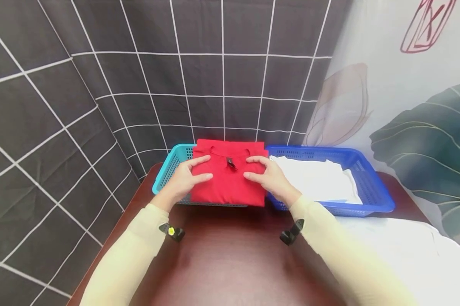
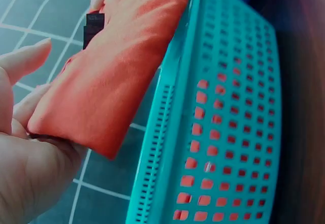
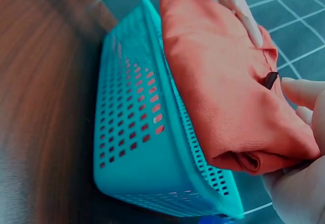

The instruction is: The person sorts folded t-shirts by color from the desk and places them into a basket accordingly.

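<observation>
A folded red shirt (image 1: 228, 187) with a dark neck label (image 1: 231, 163) is held level over a teal plastic basket (image 1: 163, 172). My left hand (image 1: 184, 177) grips its left side, thumb on top and other fingers running underneath. On the opposite side my right hand (image 1: 271, 177) holds it the same way. In the left wrist view the shirt's folded edge (image 2: 109, 132) is above the basket rim (image 2: 152, 158). Red cloth (image 3: 156, 107) shows through the basket's holes in the right wrist view. The shirt hides most of the basket's inside in the head view.
To the right stands a blue basket (image 1: 381, 203) with folded white clothing (image 1: 314, 180) in it. White cloth (image 1: 413, 250) lies at the right on the dark red wooden table (image 1: 222, 255). Behind hangs a dark curtain (image 1: 199, 76) with a white grid.
</observation>
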A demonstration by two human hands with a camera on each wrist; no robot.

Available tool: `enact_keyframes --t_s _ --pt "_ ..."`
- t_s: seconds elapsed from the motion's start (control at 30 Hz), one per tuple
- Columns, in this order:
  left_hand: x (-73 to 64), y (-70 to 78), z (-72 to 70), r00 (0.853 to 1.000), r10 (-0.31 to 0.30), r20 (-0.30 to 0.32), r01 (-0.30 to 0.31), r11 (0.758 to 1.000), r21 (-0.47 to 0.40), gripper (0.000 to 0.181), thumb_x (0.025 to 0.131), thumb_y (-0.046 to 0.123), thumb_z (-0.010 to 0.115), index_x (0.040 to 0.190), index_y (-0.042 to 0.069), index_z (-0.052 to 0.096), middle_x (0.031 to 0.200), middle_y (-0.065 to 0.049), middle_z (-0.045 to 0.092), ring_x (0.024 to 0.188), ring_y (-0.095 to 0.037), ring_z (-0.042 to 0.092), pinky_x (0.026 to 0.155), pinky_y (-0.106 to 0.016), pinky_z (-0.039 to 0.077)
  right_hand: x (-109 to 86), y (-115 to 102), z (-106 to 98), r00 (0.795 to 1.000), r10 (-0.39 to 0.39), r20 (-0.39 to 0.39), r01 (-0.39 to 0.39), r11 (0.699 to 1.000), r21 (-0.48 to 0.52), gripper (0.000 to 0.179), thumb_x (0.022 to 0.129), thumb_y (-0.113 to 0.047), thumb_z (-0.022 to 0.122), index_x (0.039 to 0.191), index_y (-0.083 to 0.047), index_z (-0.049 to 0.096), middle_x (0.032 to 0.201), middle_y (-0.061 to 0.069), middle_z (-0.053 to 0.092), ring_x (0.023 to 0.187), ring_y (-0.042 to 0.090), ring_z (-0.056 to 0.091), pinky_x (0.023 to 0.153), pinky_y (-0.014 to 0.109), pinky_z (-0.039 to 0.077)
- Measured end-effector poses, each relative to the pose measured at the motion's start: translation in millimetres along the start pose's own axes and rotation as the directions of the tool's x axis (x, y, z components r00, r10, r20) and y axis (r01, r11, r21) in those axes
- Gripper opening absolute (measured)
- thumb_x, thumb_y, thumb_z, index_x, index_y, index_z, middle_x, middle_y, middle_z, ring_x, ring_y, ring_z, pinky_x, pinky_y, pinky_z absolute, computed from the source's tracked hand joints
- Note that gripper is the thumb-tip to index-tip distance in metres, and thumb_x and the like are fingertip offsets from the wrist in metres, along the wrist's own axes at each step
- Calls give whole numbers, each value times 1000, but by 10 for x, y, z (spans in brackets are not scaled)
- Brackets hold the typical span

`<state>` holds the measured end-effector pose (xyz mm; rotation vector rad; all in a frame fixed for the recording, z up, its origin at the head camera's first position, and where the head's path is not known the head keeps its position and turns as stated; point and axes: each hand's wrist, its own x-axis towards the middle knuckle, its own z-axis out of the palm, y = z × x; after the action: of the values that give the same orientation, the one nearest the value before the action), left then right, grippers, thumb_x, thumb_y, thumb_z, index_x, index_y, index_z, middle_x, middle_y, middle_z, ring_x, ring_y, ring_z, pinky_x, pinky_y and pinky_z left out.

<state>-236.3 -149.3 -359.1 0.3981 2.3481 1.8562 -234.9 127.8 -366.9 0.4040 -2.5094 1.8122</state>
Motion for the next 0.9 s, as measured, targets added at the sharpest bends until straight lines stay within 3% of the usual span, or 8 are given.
enact_keyframes --t_s 0.33,0.53,0.7,0.9 --pt "360 -29 -194 994 -59 -92 57 998 -18 60 77 23 74 132 24 50 130 -2 44 116 -21 42 83 -35 48 504 -43 145 997 80 17 -80 997 10 49 73 -27 77 117 -21 58 116 3 49 102 22 47 73 34 51" --pt "397 -246 -240 990 -103 -101 107 994 32 63 76 28 74 134 24 48 137 -3 36 124 -23 32 84 -37 48 546 65 317 989 126 72 -127 992 9 53 73 -27 77 120 -19 55 119 3 47 105 22 44 75 34 50" --pt "398 -356 -224 985 -143 -93 150 986 76 69 72 36 76 133 24 48 135 -3 37 123 -25 31 81 -37 49 538 134 385 962 229 147 -226 974 -37 64 69 -29 79 125 -21 50 121 3 44 109 23 42 74 36 51" --pt "444 -515 -229 978 -189 -85 198 974 108 70 70 37 77 133 22 49 135 -4 37 123 -25 31 79 -37 50 545 186 439 936 303 178 -294 953 -76 70 68 -26 80 128 -20 46 123 4 43 112 24 40 74 38 52"
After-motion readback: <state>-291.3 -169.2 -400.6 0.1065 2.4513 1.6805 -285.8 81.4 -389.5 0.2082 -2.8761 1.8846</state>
